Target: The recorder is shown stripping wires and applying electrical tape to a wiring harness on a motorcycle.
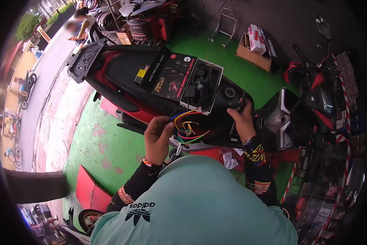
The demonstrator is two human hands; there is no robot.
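Observation:
My left hand (157, 139) is closed on a bundle of coloured wires (187, 126) in yellow, blue, red and green, hanging below an open box. My right hand (240, 120) is closed round a dark, narrow object that I cannot make out, over the front of the scooter seat. The black box lid (167, 75) and its tray of black parts and cables (202, 85) lie on the black seat (122, 73) of a red-and-black scooter. A round ringed opening (229, 93) is just above my right hand.
Another scooter (314, 94) stands at the right beside shelving. Cardboard boxes (253, 55), a metal stand (224, 24) and a red panel (87, 190) are on the green floor (81, 147). At the upper left, two people (83, 28) are by the street, where motorbikes (26, 87) appear.

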